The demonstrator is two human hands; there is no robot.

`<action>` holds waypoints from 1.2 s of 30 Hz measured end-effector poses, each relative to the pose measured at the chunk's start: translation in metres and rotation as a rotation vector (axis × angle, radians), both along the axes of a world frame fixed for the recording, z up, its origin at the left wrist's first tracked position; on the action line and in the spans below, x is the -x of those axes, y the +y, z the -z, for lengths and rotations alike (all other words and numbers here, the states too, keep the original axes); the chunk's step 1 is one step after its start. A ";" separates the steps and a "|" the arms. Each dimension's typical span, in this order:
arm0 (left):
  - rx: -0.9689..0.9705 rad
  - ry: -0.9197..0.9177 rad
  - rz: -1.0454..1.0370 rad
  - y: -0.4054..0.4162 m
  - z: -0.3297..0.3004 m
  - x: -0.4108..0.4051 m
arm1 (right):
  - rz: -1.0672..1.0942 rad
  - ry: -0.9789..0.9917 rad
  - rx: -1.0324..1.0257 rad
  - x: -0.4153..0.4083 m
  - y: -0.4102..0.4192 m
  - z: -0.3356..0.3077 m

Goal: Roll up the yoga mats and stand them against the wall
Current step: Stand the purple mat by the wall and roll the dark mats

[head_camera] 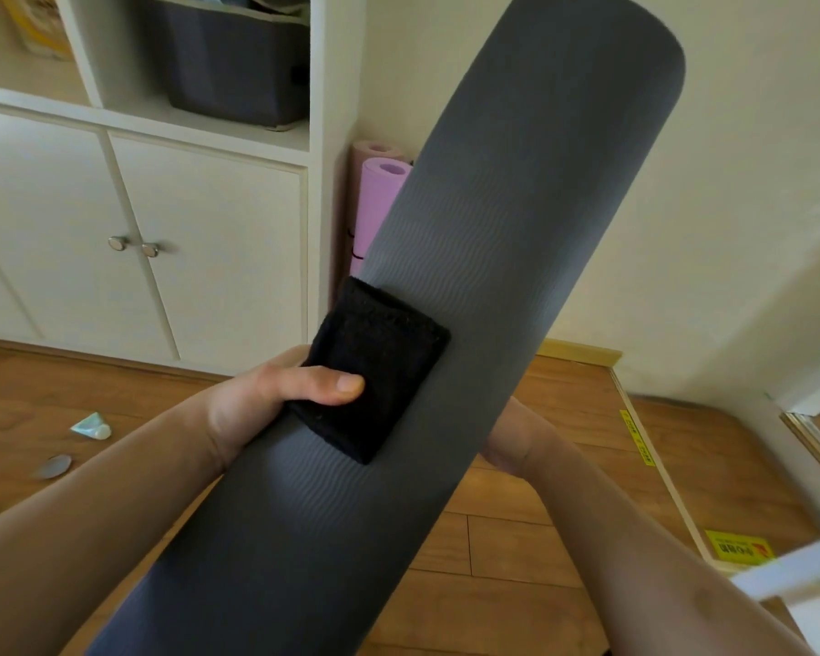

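Grey yoga mat (493, 277): rolled, held tilted across centre view, upper end far right, lower end near left. Black strap (375, 366) wrapped round its middle. Left hand (275, 400): grip closed round mat, thumb pressing strap. Right hand (507, 442): at mat's right side, mostly hidden; grip state cannot tell. Two pink mats (375, 205): rolled, upright in far corner beside white cabinet (185, 239). Wooden floor (517, 537) below.
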State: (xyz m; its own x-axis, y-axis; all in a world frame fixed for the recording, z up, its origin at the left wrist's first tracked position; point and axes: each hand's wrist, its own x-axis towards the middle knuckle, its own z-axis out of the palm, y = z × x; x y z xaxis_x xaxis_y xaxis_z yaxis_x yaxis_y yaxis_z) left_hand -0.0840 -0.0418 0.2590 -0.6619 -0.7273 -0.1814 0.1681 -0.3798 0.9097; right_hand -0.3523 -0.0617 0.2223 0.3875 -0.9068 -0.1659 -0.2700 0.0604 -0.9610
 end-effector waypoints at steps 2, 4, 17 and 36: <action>0.042 -0.053 -0.013 -0.003 0.000 -0.003 | 0.057 0.047 0.083 0.004 -0.002 -0.001; 0.061 -0.105 -0.056 -0.006 -0.001 -0.008 | 0.039 0.094 0.102 0.009 -0.002 -0.004; 0.089 -0.363 -0.396 -0.012 0.001 -0.013 | 0.160 0.220 0.017 0.047 0.007 -0.013; 0.234 -0.619 -0.468 -0.018 0.017 0.015 | -0.138 0.341 0.201 0.005 0.049 -0.056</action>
